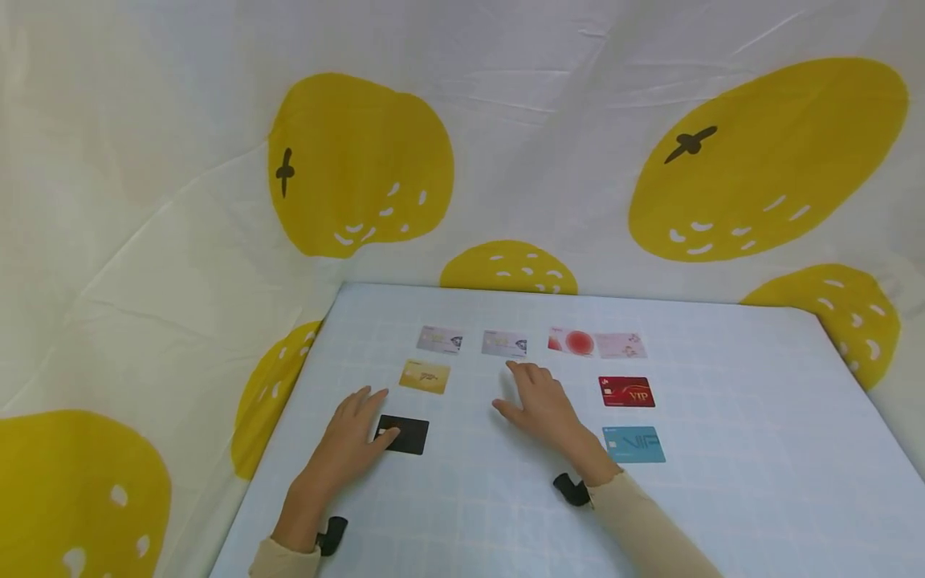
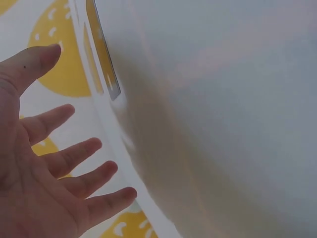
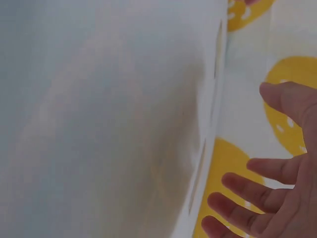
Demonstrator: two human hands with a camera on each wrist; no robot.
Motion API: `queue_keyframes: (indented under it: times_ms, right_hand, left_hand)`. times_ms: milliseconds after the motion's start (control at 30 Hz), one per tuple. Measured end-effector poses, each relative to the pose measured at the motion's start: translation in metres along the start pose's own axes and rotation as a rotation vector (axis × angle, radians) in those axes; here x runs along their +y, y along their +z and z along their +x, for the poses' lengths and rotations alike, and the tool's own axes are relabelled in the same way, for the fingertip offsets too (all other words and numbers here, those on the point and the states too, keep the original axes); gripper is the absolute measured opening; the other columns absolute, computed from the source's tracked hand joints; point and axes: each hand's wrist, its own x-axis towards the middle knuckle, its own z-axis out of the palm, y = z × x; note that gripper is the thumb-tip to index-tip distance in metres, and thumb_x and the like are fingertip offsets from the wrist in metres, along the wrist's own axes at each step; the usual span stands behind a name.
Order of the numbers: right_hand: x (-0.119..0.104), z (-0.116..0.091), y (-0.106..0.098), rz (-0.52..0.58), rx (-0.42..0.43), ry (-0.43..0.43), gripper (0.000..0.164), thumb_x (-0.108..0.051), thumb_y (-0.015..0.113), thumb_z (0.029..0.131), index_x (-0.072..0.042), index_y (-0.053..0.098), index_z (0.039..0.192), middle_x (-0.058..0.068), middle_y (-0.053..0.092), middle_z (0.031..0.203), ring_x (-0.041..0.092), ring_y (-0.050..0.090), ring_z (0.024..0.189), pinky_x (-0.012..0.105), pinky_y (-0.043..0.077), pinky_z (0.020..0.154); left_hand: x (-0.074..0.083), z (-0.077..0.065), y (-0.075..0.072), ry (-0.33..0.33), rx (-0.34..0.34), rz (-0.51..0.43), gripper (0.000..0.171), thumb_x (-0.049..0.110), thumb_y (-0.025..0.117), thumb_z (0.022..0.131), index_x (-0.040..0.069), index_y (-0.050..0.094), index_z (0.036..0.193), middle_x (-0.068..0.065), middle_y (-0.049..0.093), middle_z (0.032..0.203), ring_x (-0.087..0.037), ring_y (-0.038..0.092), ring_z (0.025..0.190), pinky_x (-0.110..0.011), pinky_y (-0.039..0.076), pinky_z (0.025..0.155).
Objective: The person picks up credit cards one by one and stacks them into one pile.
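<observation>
My left hand (image 1: 347,441) is spread with straight fingers beside a black card (image 1: 408,435), its thumb overlapping the card's left side in the head view. The left wrist view shows that palm holding nothing, with a card (image 2: 103,52) seen at a steep slant. A gold card (image 1: 424,376) lies farther back. Fingers loosely extended, my right hand (image 1: 538,405) hovers just in front of a silver card (image 1: 504,343) and grips nothing. Right of it are a red VIP card (image 1: 626,392) and a blue VIP card (image 1: 633,445).
Another silver card (image 1: 439,339) lies in the back row. A white card with a red circle (image 1: 571,342) sits against a pink card (image 1: 621,345). The pale table (image 1: 751,449) meets a white curtain (image 1: 527,168) with yellow fruit prints at its back and left.
</observation>
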Motion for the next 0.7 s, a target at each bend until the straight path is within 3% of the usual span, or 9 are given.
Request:
queue_keyframes:
  times_ms: [433, 700]
  right_hand:
    - [-0.061, 0.016, 0.028, -0.028, -0.126, -0.08, 0.06, -0.046, 0.073, 0.089, -0.008, 0.057, 0.133, 0.011, 0.057, 0.125, 0.029, 0.051, 0.112, 0.043, 0.046, 0.091]
    - [-0.083, 0.021, 0.046, -0.088, -0.157, -0.146, 0.055, -0.05, 0.073, 0.088, -0.01, 0.061, 0.124, 0.008, 0.058, 0.12, 0.028, 0.052, 0.11, 0.042, 0.047, 0.089]
  left_hand:
    - [-0.008, -0.002, -0.001, 0.007, -0.061, 0.013, 0.061, 0.031, 0.079, 0.086, 0.013, 0.056, 0.14, -0.024, 0.033, 0.154, -0.044, 0.027, 0.142, -0.065, 0.031, 0.107]
    - [-0.013, -0.002, -0.004, -0.032, -0.091, 0.036, 0.057, 0.029, 0.08, 0.085, 0.017, 0.06, 0.137, -0.023, 0.03, 0.156, -0.046, 0.022, 0.143, -0.069, 0.029, 0.106]
